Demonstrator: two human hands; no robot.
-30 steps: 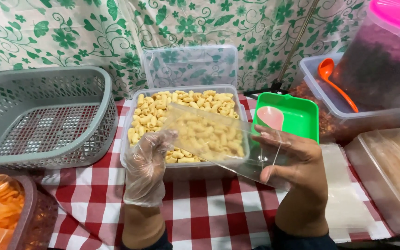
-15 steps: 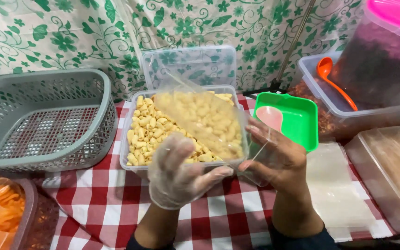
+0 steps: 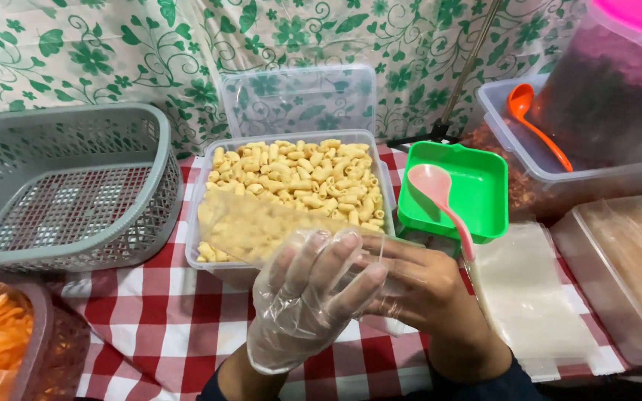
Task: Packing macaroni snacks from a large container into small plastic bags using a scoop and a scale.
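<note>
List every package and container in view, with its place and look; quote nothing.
Clear bag: between both hands, holds pale snacks.
Clear tub: centre, rectangular, full of pale snacks.
Grey basket: left, slotted.
Green tray: right of tub, pink spoon in it.
Bag stack: right, flat, clear.
No labels or screens.

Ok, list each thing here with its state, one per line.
Left hand: gloved, on the bag.
Right hand: bare, holding the bag.
Bag: clear, partly filled with snacks, lying tilted.
Snack tub: open, nearly full.
Basket: empty.
Green tray: holds a pink spoon.
Pink-lidded jar: closed.
</note>
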